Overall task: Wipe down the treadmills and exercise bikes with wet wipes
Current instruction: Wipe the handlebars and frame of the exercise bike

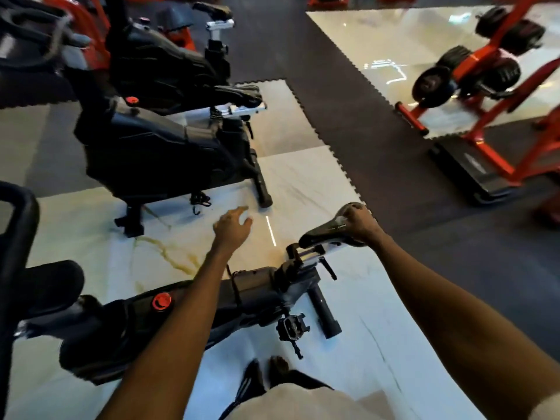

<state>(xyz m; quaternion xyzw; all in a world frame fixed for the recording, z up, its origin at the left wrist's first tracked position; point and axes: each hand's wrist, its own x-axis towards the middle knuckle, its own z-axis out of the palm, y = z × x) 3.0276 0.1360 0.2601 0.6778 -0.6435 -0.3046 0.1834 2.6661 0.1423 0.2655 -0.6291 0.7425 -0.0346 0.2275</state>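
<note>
The nearest exercise bike (257,286) stands in front of me, black with a red knob (162,301). Its glossy black saddle (324,230) points left. My right hand (359,222) lies over the wide rear of the saddle with fingers curled down; a small pale patch, seemingly a wet wipe (341,221), shows under them. My left hand (233,227) hovers over the floor left of the saddle, fingers loosely spread, holding nothing. A second black bike (157,150) and a third bike (160,62) stand in a row beyond.
Glossy marble floor (303,183) lies under the bikes, bordered by dark rubber mats (363,153). An orange rack with dumbbells (478,71) stands at the right. A black handlebar (18,225) rises at the left edge. My feet (266,377) are beside the bike's pedal (292,327).
</note>
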